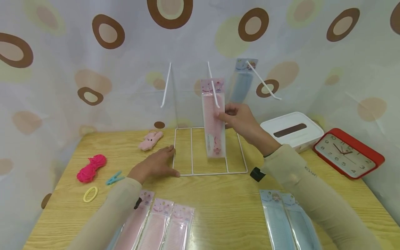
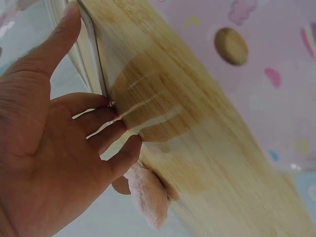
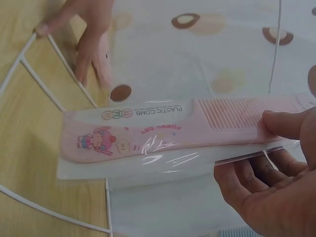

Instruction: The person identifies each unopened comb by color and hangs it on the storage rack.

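Observation:
My right hand (image 1: 243,119) pinches a packaged pink comb (image 1: 211,128) between thumb and fingers, at its right edge. The middle white hook (image 1: 215,95) passes through the top of its card, with the prong's tip in front of the pack. In the right wrist view the clear wrapper reads "PLASTIC COMB" beside a cartoon girl. On the table, my left hand (image 1: 156,164) has its fingers spread and fairly straight, fingertips at the left side of the white wire rack base (image 1: 192,152). A packaged blue comb (image 1: 242,85) hangs on the right hook (image 1: 262,80).
Several packaged pink combs (image 1: 156,222) lie front left, and packaged blue combs (image 1: 278,222) front right. Left are pink yarn (image 1: 90,169), a blue clip (image 1: 114,178), a yellow ring (image 1: 90,194) and a plush toy (image 1: 150,140). A white tissue box (image 1: 290,130) and red clock (image 1: 347,152) stand right.

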A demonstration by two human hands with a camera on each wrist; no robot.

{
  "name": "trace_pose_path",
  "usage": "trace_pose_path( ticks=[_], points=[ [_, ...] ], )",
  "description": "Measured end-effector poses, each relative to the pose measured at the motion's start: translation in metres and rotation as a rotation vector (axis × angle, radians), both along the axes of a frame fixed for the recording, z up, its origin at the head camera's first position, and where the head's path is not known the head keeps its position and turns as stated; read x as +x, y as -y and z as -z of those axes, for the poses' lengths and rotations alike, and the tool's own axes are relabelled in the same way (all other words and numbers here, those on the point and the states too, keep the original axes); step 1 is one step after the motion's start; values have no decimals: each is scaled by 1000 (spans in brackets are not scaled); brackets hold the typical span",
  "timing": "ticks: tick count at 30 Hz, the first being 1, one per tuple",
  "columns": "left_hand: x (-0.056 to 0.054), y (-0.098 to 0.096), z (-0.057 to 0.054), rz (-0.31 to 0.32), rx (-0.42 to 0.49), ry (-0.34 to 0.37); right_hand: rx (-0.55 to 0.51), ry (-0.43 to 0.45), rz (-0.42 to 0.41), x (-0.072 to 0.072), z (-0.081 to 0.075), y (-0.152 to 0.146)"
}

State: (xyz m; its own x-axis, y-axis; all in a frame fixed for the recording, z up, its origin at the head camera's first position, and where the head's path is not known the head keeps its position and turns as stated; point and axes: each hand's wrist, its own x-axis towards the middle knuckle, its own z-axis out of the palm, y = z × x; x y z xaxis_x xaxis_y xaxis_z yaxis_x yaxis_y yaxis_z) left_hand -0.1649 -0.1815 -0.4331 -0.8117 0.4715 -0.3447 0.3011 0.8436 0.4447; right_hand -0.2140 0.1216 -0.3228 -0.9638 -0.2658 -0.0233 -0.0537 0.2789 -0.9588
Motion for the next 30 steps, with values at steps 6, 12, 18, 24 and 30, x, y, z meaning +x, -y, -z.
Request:
trace_pose_path(
  ticks=[6,12,18,24,30],
  points=[
    [3,2,2,-11,5,2,5,23,77,-30,4,12],
    [3,2,1,-6,-12,-14,17,38,85,-58,0,22],
    [2,0,-1,-1,-7,-9,-14,-2,109,-77,2,22],
    [2,-2,-7,2,-38,-11,6,6,117,-82,6,20],
    [2,-4,-8,7,-37,-5,34,44,62,-80,9,11]
  ],
)
